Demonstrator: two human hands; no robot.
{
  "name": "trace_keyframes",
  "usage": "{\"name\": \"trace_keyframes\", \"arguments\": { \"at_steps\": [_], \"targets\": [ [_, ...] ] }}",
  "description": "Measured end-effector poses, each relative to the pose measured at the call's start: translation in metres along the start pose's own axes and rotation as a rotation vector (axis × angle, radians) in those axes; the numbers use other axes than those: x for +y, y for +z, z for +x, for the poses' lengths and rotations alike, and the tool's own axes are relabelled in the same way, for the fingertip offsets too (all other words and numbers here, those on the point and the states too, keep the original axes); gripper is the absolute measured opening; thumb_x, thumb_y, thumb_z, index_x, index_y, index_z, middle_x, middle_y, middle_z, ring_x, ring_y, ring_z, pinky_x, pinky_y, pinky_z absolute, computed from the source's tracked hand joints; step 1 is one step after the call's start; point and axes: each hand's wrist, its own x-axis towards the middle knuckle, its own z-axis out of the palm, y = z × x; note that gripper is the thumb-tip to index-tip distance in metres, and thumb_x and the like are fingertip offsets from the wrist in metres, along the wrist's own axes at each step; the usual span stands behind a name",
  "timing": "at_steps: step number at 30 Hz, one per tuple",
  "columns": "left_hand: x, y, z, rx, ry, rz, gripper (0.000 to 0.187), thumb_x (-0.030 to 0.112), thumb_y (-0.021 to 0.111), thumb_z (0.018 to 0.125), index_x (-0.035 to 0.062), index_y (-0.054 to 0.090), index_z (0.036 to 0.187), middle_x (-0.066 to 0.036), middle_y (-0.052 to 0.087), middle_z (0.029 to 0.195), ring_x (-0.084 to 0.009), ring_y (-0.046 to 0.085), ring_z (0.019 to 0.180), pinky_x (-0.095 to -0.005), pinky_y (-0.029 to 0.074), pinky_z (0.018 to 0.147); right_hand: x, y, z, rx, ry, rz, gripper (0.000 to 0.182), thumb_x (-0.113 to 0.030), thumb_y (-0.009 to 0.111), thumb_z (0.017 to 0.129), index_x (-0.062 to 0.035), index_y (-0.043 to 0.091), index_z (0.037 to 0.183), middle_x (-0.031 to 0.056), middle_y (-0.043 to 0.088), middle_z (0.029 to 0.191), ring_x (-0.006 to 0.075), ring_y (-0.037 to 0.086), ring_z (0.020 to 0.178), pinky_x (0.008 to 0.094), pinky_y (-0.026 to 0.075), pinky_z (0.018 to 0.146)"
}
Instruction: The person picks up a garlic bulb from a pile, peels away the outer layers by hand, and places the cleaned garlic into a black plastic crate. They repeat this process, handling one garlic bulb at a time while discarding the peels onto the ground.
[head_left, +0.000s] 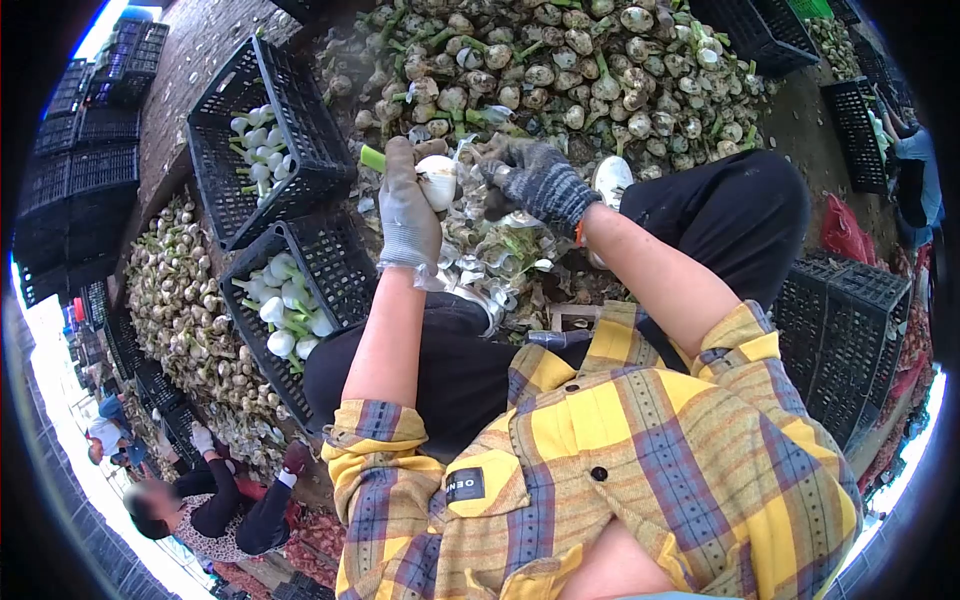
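My left hand [408, 205], in a pale grey work glove, is closed around a garlic bulb [438, 183] that looks white and peeled. Its cut green stem sticks out on the far side of the fingers. Just right of the bulb is my right hand [540, 180], in a dark striped knit glove with curled fingers. Whatever those fingers hold is hidden. Loose garlic skins [490, 235] lie on the ground below both hands, between my shoes.
Ahead rises a big heap of unpeeled garlic [560, 70]. To my left stand two black crates [225, 215] [345, 250] with white bulbs inside. Another garlic pile [185, 285] lies beyond them. A black crate [840, 330] stands at right. Other people [225, 505] sit nearby.
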Motion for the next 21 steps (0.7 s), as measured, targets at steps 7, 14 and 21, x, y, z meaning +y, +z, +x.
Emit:
{"name": "trace_keyframes", "arguments": {
  "at_steps": [7,14,21],
  "targets": [
    [-0.006,0.004,0.001,0.012,0.132,0.088,0.056,0.054,0.044,0.088,0.0013,0.062,0.091,-0.002,0.059,0.077,-0.0084,0.052,0.063,-0.021,0.042,0.053,-0.02,0.018,-0.007,-0.192,0.216,0.631,0.028,-0.027,0.062,0.084,-0.0007,0.06,0.091,0.0085,0.062,0.076,0.0172,0.062,0.064,0.0297,0.053,0.059],
    [-0.002,0.002,-0.001,0.01,0.01,0.057,0.061,0.056,0.038,0.089,-0.0003,0.061,0.095,-0.005,0.061,0.079,-0.0117,0.057,0.066,-0.0229,0.047,0.06,0.015,0.012,-0.002,-0.301,-0.004,0.554,0.025,-0.019,0.059,0.086,-0.0018,0.057,0.104,0.0089,0.062,0.087,0.0156,0.062,0.075,0.03,0.054,0.063],
    [-0.005,0.0,0.001,0.007,0.01,0.062,0.058,0.055,0.039,0.089,0.0021,0.061,0.093,-0.005,0.061,0.076,-0.0125,0.057,0.061,-0.0251,0.049,0.058,-0.009,0.012,-0.011,-0.301,0.214,0.715,0.027,-0.018,0.059,0.086,-0.0037,0.056,0.109,0.0097,0.063,0.088,0.0166,0.063,0.072,0.032,0.056,0.065]
  ]
}}
